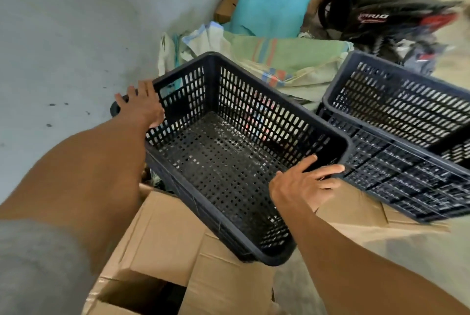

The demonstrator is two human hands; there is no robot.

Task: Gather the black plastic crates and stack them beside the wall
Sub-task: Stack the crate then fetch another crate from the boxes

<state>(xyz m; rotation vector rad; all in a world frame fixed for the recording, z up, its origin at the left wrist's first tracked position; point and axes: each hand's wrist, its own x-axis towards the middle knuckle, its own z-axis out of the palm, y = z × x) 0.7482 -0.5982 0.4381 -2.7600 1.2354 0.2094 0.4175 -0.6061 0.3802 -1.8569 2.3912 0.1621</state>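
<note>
I count three black plastic crates: one crate (229, 162) between my hands, and on the right two nested crates, the upper crate (407, 103) sitting inside the lower crate (396, 177). Two hands are on the job, my left hand (142, 106) and my right hand (302, 182). Far off stands one motorbike (381, 12) and one teal sack (272, 2).

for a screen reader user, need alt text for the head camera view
Two bare hands hold an empty black crate by opposite rims, left hand at the far end near the grey wall, right hand at the near end. It hangs above cardboard boxes; a second crate lies to the right.
</note>
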